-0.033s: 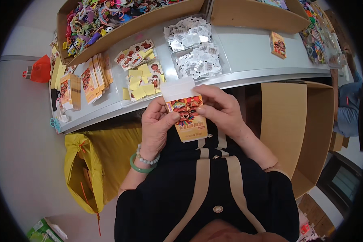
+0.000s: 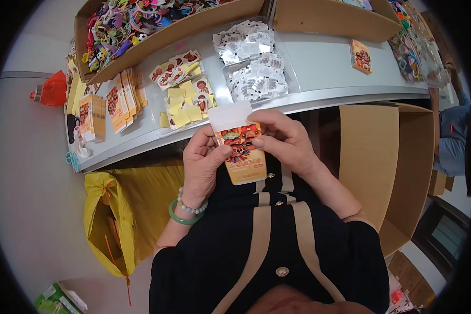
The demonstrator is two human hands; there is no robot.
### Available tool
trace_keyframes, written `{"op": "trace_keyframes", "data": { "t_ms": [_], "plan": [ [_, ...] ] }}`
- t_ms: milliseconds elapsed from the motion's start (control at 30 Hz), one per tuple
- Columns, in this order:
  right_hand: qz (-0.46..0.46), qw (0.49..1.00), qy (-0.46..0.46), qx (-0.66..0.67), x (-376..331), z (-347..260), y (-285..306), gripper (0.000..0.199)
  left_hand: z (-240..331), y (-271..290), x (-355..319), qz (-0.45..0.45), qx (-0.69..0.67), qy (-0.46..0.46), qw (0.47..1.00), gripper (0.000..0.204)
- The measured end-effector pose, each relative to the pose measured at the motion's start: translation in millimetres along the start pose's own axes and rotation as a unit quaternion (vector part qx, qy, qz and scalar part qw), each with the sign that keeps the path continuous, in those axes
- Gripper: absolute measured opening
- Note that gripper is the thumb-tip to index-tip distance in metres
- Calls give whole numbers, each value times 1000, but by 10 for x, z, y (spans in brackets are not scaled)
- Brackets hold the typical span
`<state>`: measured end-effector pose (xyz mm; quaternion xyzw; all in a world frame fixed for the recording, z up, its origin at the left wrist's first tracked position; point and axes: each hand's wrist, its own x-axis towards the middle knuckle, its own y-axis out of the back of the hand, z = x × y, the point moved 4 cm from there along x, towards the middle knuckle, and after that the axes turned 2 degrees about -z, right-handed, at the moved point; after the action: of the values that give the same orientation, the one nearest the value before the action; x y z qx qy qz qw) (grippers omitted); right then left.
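Between my two hands, in front of my chest, is a small orange carton (image 2: 246, 170) with colourful cartoon figures on its face and a white flap raised at its far end. My left hand (image 2: 202, 157) grips its left edge, thumb on the printed face. From the right, my right hand (image 2: 285, 137) pinches it near the flap, its thumb also on the face. Beyond, on the table, are two clear trays of small white packets (image 2: 256, 78). Left of these sit picture cards and yellow slips (image 2: 183, 107) in clear trays. The inside of the carton is hidden.
Stacks of flat orange cartons (image 2: 121, 102) lie at the table's left; one orange carton (image 2: 360, 56) lies at the right. A cardboard box of small toys (image 2: 141, 57) stands behind. Below are a yellow bag (image 2: 141, 209) and a big cardboard box (image 2: 369, 157). Another person's arm (image 2: 458, 78) shows far right.
Both hands keep the same grip on the carton. Its near end has tipped very slightly; nothing else has visibly moved.
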<state>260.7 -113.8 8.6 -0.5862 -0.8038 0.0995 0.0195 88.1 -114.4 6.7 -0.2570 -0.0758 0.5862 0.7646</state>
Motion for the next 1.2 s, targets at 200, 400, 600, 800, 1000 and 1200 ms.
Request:
{"op": "trace_keyframes", "data": {
  "t_ms": [200, 400, 600, 800, 1000, 1200],
  "plan": [
    [-96, 982, -98, 128, 25, 53, -327, 16, 50, 193, -378, 63, -38, -129, 989, 46],
    [-82, 993, -38, 72, 170, -49, -491, 19, 211, 309, -514, 61, 29, -170, 983, 47],
    [-125, 990, 20, -63, 293, -292, -409, 16, 298, 243, -421, 13, 26, -126, 992, 33],
    [-190, 971, 21, -140, 123, -173, -255, 18, 101, 279, -385, -100, 53, -31, 993, 19],
    [-91, 991, 13, -98, 112, -289, -205, 31, 92, 217, -274, -137, 151, -34, 978, 22],
    [-119, 940, 150, -281, 38, -333, -265, 24, 48, 199, -219, -66, 0, -26, 997, 39]
  ]
}}
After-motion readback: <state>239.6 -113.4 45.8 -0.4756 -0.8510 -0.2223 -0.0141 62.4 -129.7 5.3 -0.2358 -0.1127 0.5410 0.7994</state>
